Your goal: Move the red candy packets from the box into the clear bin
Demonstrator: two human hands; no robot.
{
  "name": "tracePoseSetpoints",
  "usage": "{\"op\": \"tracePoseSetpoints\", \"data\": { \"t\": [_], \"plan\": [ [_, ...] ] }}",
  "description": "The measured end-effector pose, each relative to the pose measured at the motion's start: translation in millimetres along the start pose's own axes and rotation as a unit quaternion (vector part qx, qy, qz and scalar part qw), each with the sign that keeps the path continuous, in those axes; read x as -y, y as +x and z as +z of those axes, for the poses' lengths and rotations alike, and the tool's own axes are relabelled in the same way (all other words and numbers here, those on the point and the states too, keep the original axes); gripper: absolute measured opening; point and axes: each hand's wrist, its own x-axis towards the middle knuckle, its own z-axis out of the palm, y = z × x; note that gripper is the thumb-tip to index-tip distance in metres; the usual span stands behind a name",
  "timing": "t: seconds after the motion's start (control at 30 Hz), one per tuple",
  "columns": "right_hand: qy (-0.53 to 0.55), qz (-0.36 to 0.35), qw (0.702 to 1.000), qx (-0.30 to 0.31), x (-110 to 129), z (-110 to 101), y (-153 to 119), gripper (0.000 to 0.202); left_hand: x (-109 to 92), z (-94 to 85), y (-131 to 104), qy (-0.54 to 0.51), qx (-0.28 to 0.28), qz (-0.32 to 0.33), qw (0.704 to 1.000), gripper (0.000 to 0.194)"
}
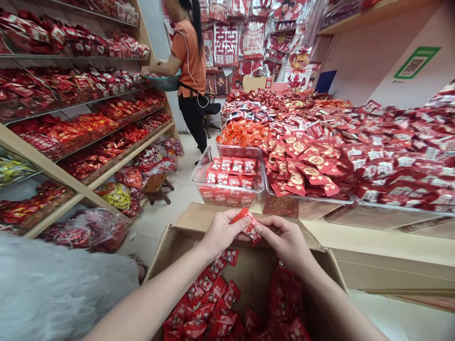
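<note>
Between my two hands is a small red candy packet (250, 228) with white print, held over the far edge of an open cardboard box (251, 270). My left hand (221, 232) pinches its left end, and my right hand (282, 237) grips the right side with thumb and fingers. Loose red packets (209, 303) fill the left and lower part of the box, and more lie in shadow on the right. Just beyond the box stands a clear plastic bin (231, 192) with similar packets laid in neat rows.
More clear bins heaped with red packets (309, 166) extend right and back along the counter. Shelves of wrapped sweets (81, 85) line the left, with a small wooden stool (157, 187) on the floor. A person in an orange top (194, 52) holds a basin (165, 84) near the shelves.
</note>
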Motion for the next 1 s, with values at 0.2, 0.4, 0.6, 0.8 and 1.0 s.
{"op": "tracePoseSetpoints", "data": {
  "t": [0.2, 0.4, 0.6, 0.8, 1.0],
  "plan": [
    [0.045, 0.012, 0.999, 0.022, -2, 5, -4, 0.037, 6, -0.3, -1, -0.041, -0.03, 0.029, 0.998, 0.025],
    [-0.094, -0.082, 0.992, -0.027, -10, 4, -8, 0.04, 7, -3.6, -3, -0.003, 0.013, 0.058, 0.998, 0.027],
    [-0.196, -0.132, 0.971, -0.043, -6, 2, -10, 0.029, 4, -0.2, -5, -0.002, -0.002, 0.07, 0.998, 0.028],
    [-0.386, -0.325, 0.86, -0.077, 4, 3, -12, 0.025, 2, 8.1, -12, -0.127, -0.008, -0.01, 0.992, 0.039],
    [-0.193, -0.218, 0.954, -0.066, 7, 9, -18, 0.027, -4, 1.3, -13, -0.082, -0.034, 0.061, 0.994, 0.058]
  ]
}}
